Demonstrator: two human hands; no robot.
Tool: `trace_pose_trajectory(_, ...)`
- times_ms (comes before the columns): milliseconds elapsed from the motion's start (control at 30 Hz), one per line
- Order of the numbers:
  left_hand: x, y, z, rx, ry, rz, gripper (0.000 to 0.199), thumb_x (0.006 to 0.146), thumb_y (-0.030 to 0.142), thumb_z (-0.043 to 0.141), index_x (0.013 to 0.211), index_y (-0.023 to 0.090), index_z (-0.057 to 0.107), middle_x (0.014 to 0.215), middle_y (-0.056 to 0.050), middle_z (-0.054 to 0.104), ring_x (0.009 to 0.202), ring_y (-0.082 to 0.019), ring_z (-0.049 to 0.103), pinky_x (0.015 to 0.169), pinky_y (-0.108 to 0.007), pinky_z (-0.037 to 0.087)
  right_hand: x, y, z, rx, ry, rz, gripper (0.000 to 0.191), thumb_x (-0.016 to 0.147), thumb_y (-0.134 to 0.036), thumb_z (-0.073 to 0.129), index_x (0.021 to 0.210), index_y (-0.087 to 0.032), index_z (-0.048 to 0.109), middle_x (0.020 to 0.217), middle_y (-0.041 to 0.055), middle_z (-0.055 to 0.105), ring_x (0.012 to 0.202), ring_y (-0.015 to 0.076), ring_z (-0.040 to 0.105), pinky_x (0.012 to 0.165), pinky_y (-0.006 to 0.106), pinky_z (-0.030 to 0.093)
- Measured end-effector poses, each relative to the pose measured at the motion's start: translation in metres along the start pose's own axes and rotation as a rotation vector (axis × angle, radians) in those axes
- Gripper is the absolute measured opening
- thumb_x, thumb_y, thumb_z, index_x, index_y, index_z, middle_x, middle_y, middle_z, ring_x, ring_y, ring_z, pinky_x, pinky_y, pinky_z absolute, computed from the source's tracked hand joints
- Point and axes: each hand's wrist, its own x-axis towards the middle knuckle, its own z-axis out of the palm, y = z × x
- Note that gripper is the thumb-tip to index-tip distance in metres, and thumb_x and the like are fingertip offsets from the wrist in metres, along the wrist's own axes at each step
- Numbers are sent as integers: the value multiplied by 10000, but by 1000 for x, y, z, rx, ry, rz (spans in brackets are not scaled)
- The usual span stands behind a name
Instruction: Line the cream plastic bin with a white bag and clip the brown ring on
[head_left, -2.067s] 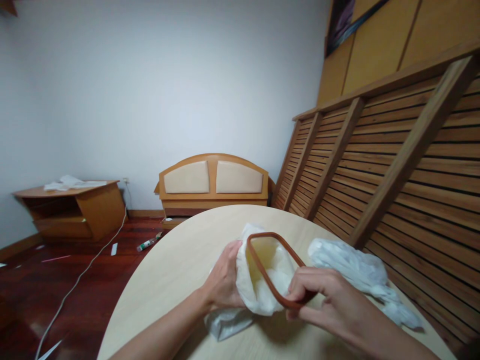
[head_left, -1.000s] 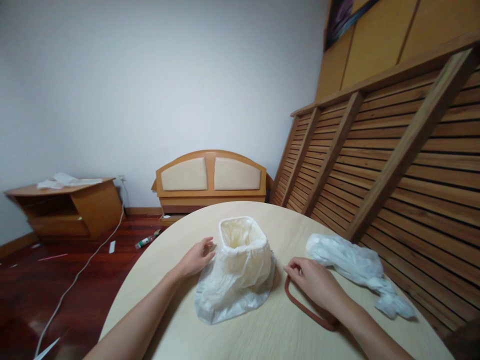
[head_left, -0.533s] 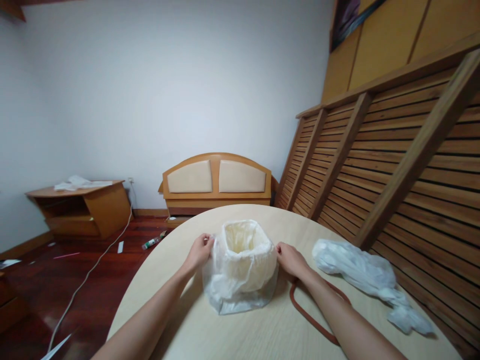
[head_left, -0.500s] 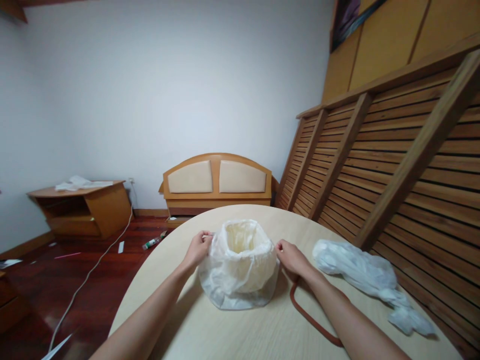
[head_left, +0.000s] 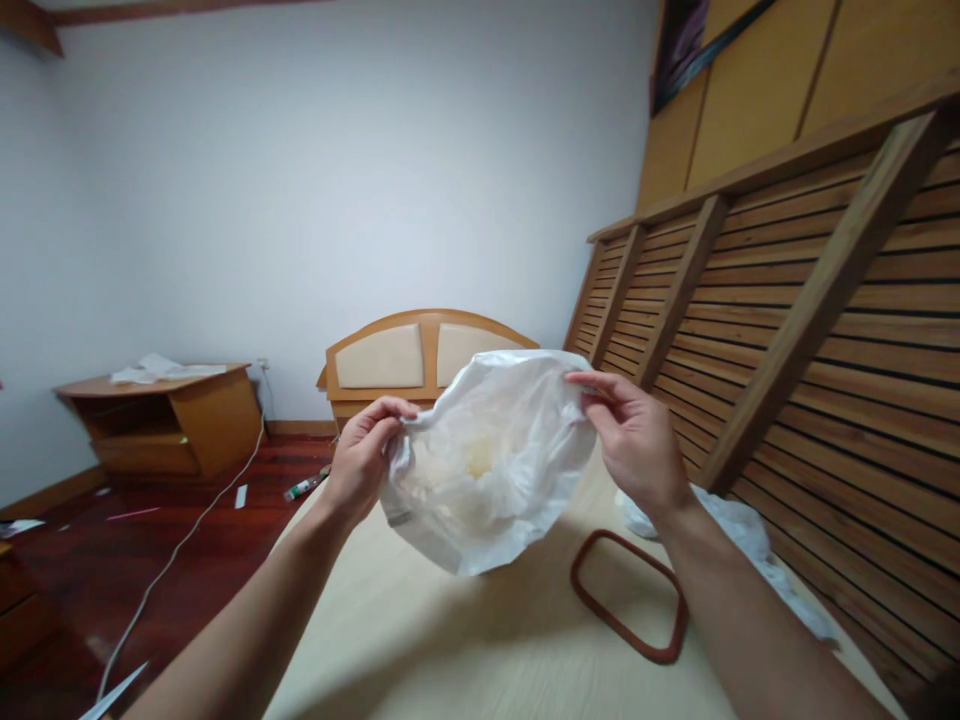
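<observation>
Thumbs and fingers clamped on the rim, the left hand (head_left: 365, 455) and right hand (head_left: 636, 435) stand well apart at mid-frame, the white plastic bag (head_left: 517, 470) stretched between them, its long axis climbing to the right, neither hand nearer! Its mouth gapes wide, a pale yellow patch (head_left: 478, 460) showing deep among the folds; what else is inside, I can't tell from here. Down at lower right, a brown ring (head_left: 663, 655) lies flat on the surface (head_left: 420, 620), the right hand nearer it, a second white bag (head_left: 739, 525) partly hidden behind the right arm (head_left: 739, 610)!
</observation>
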Motion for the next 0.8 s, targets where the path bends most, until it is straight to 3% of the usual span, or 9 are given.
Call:
trace_pose_trajectory(100, -34, 19, -2, 1, -308, 20, 242, 823, 279, 631, 614, 163, 597, 645, -1, 578, 642, -110, 526, 586, -185, 419, -18, -37, -11, 93, 91, -207, 115, 838, -195, 628, 777, -246, 711, 777, -1, 666, 671, 141, 575, 596, 258, 453)
trace_pose_trajectory(200, -62, 35, -6, 277, -838, -214, 266, 924, 337, 559, 803, 163, 719, 760, -44, 679, 695, -134, 593, 633, -209, 465, -39, -54, -33, 333, 68, -291, 219, 812, -261, 665, 604, -249, 598, 533, -29, 461, 550, 145, 450, 553, 275, 406)
trace_pose_trajectory(267, -73, 38, -10, 341, -1213, -425, 292, 924, 395, 568, 1023, 177, 736, 965, -88, 740, 847, -192, 666, 721, -258, 517, -52, -54, -54, 406, -91, -190, 156, 826, -369, 662, 711, -266, 639, 496, -31, 427, 535, 162, 448, 551, 296, 418)
trace_pose_trajectory(333, -78, 31, -16, 321, -1367, -574, 360, 884, 468, 615, 1083, 184, 715, 1091, -108, 733, 889, -220, 688, 752, -290, 536, -63, -47, -74, 329, -371, 48, 317, 885, -545, 556, 850, -260, 690, 481, -34, 407, 488, 159, 432, 492, 291, 398)
trace_pose_trajectory(433, -75, 1, -29, 397, -1015, -671, 451, 905, 602, 519, 941, 170, 645, 937, -86, 719, 698, -165, 678, 556, -232, 477, -75, -31, -89, -66, -766, 371, 532, 913, -662, 446, 1104, -228, 686, 560, -20, 505, 521, 165, 502, 512, 294, 433)
trace_pose_trajectory(500, -72, -23, -34, 553, -700, -588, 468, 890, 625, 525, 973, 168, 573, 842, -48, 665, 661, -147, 640, 511, -210, 431, -83, -19, -83, -390, -767, 401, 545, 870, -629, 561, 1239, -235, 636, 848, 56, 675, 750, 220, 636, 679, 355, 519)
trace_pose_trajectory(567, -73, -43, -33, 605, -507, -546, 551, 850, 652, 560, 1118, 172, 529, 964, -80, 658, 744, -178, 644, 518, -230, 455, -93, -7, -65, -561, -616, 326, 737, 783, -621, 667, 1400, -246, 516, 1307, 138, 608, 1107, 310, 617, 930, 453, 500)
trace_pose_trajectory(700, -85, -56, -14, 473, -588, -440, 486, 856, 518, 642, 1170, 150, 591, 1103, -122, 688, 994, -262, 650, 833, -364, 543, -117, 11, -21, -523, -581, 405, 1145, 726, -594, 721, 1595, -263, 52, 1570, 166, 356, 1373, 354, 438, 1086, 541, 392)
trace_pose_trajectory(800, -100, -45, 4, 598, -566, -282, 287, 914, 405, 581, 1014, 152, 671, 988, -96, 721, 949, -263, 658, 874, -372, 538, -134, 13, 6, -503, -577, 399, 1295, 643, -483, 809, 1591, -254, -43, 1571, 164, 353, 1379, 344, 435, 1093, 525, 396)
